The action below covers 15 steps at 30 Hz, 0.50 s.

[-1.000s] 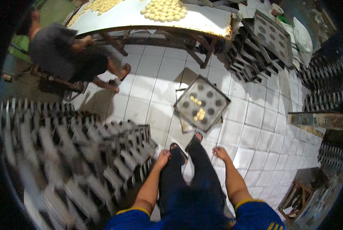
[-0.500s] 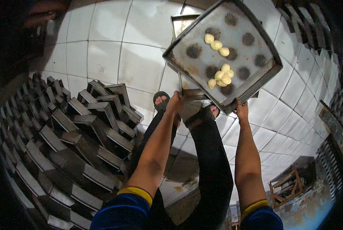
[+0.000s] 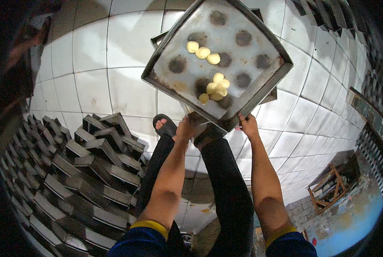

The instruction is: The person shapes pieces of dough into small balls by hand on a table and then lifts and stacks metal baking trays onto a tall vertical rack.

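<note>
A large square metal baking tray with raised sides and dark round marks is held out ahead of me, one corner toward me. Several pale yellow dough balls lie on it, three in a row and the rest bunched near its closest corner. My right hand is closed on the tray's edge, right of that corner. Beneath it, parts of another metal tray stick out on both sides. My left hand is closed by the near left edge; which of the trays it grips, I cannot tell.
Tall stacks of dark metal trays crowd the left side, close to my leg. More stacked trays stand at the far right. White tiles cover the floor, with my sandalled foot on them. A wooden frame sits low at the right.
The tray and both my hands have shifted left in the view, and the surroundings have shifted too as my head moved. The dough balls keep their places on the tray.
</note>
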{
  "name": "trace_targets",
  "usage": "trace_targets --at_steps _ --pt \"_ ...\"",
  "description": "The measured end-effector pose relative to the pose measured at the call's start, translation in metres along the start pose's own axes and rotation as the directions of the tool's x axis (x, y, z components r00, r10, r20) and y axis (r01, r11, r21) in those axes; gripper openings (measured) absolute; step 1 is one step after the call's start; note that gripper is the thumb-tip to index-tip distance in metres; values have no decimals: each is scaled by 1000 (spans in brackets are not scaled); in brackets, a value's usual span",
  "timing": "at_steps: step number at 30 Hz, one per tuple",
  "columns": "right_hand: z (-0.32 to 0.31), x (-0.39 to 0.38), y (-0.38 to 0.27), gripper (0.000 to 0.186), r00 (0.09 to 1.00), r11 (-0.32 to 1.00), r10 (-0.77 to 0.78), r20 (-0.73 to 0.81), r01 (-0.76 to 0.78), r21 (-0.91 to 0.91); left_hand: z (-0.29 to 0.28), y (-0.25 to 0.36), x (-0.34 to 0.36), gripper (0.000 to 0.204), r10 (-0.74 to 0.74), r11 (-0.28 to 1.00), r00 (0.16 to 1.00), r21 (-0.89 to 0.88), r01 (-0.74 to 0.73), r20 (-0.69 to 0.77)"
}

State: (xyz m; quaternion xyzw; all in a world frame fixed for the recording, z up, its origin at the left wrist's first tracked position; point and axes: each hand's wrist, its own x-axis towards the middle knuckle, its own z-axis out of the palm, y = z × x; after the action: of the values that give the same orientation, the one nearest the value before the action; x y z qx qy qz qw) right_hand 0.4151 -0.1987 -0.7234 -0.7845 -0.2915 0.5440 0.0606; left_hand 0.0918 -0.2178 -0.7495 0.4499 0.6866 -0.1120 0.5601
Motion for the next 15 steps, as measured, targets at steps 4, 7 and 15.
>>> trace_targets --at_steps 4,7,15 --pt "-18 9 7 37 998 996 48 47 -52 72 2 -2 11 36 127 988 989 -73 -133 -77" --pt "-6 -10 -35 46 996 981 78 38 -84 176 -20 2 2 36 54 990 998 -131 -50 30" --pt "-52 -124 -36 59 995 996 61 -78 -65 -55 -123 31 -144 44 61 982 991 -170 -81 -118"
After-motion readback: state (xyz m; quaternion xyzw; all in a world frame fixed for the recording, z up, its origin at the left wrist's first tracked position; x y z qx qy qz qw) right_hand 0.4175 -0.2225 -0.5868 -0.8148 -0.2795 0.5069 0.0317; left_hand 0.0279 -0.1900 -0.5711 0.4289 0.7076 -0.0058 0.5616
